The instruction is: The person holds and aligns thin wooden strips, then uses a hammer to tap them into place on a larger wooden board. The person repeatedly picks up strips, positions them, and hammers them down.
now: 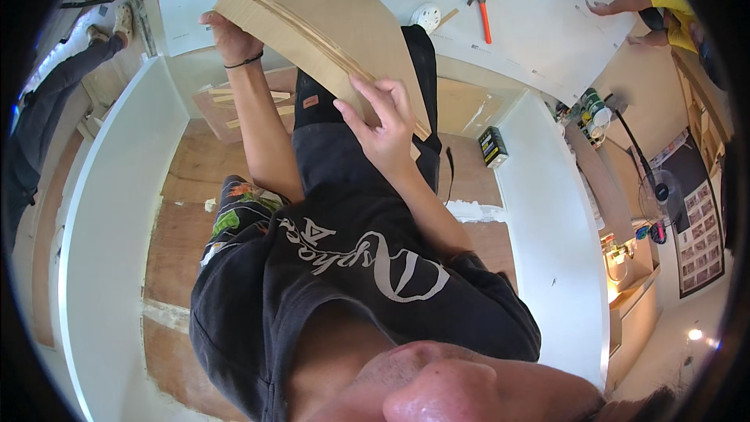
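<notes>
At twelve o'clock, above your lap, your left hand [234,27] clasps the far end of the plywood panels [328,31]; your right hand [383,129] pinches their near edge at one o'clock.

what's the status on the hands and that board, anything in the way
Left hand grips the plywood board at its far end. Right hand grips its near edge. Board held up, tilted. Nothing blocking.

Both hands — left hand [234,35], right hand [387,129] — grip a plywood board [328,23], seemingly layered.
</notes>
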Motion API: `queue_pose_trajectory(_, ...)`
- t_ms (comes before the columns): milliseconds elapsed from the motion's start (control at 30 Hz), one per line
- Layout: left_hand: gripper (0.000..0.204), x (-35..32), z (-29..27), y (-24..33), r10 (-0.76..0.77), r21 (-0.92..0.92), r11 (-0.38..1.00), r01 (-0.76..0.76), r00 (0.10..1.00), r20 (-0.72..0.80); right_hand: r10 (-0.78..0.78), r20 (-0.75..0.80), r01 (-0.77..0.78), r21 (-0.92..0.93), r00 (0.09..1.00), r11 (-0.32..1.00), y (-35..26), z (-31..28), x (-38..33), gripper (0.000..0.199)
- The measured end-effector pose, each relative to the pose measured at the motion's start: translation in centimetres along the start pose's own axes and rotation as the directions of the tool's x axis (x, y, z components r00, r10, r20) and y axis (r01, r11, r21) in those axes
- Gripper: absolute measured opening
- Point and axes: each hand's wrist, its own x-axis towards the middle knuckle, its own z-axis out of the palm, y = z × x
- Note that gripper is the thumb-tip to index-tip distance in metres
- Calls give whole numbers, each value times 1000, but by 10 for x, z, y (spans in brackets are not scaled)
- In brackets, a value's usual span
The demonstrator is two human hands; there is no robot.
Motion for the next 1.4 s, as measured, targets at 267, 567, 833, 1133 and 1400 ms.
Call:
queue_pose_trajectory(267, 69, 2, -9, 4, -25, -15, 1000, 26, 999, 41, -31, 4, 32, -102, 1000, 994, 4, -1, 1, 41)
queue_pose_trajectory(567, 63, 10, -17, 2, -25, -163, 986, 26, 1000, 13, 45, 50, -34, -191, 998, 981, 23, -60, -36, 43)
queue_pose_trajectory(833, 65, 8, -18, 3, -75, -297, 952, 75, 997, 12, 177, -13, -176, -201, 984, 964, 44, -84, -82, 45)
queue_pose_trajectory(1133, 66, 11, -23, -1, -16, -41, 999, 18, 999, 47, 215, -115, -236, -220, 970, 946, 51, -73, -97, 49)
queue_pose_trajectory(1400, 63, 11, -9, -5, -17, -70, 997, 21, 998, 60, 242, -140, -271, -243, 960, 932, 52, -78, -101, 46)
